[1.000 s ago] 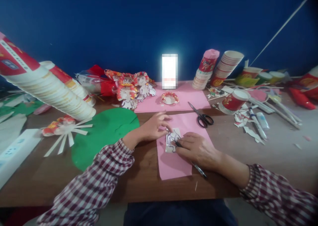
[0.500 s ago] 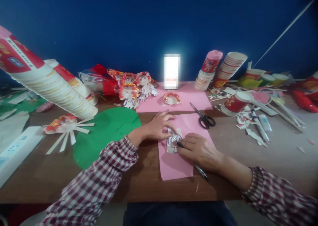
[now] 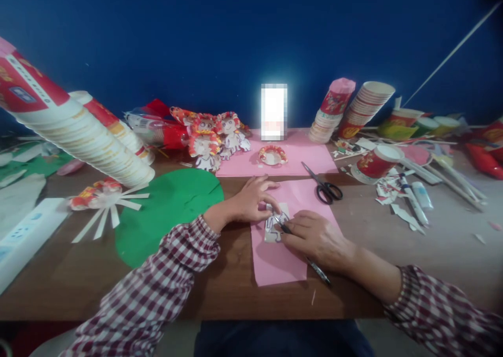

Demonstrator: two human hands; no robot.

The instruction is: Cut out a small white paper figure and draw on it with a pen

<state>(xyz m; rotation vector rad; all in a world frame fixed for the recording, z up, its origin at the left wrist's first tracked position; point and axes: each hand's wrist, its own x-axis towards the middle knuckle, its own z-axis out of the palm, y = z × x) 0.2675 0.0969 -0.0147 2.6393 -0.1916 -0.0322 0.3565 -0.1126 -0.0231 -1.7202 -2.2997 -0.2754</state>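
My right hand (image 3: pixel 316 236) is closed round a black pen (image 3: pixel 319 271), its tip resting on a small pale paper piece (image 3: pixel 271 235). Dark outlines of a little figure are drawn on that piece, partly hidden by my fingers. Under it lies a pink sheet (image 3: pixel 275 268). My left hand (image 3: pixel 256 198) has its fingers spread, with thumb and index fingertips steadying the upper part of the piece close to the pen tip. Black-handled scissors (image 3: pixel 329 192) lie partly open at the sheet's upper right.
Behind stand paper figures (image 3: pixel 231 132), a red-and-white ring (image 3: pixel 272 156) and a bright blurred-out rectangle (image 3: pixel 274 111). Paper cup stacks lean at left (image 3: pixel 86 137) and right (image 3: pixel 367 108). A green disc (image 3: pixel 168 205) lies left; paper scraps (image 3: pixel 406 218) and a glue tube (image 3: pixel 422 194) lie right.
The view has shifted very slightly. Both hands and the pen stay in nearly the same place on the paper.
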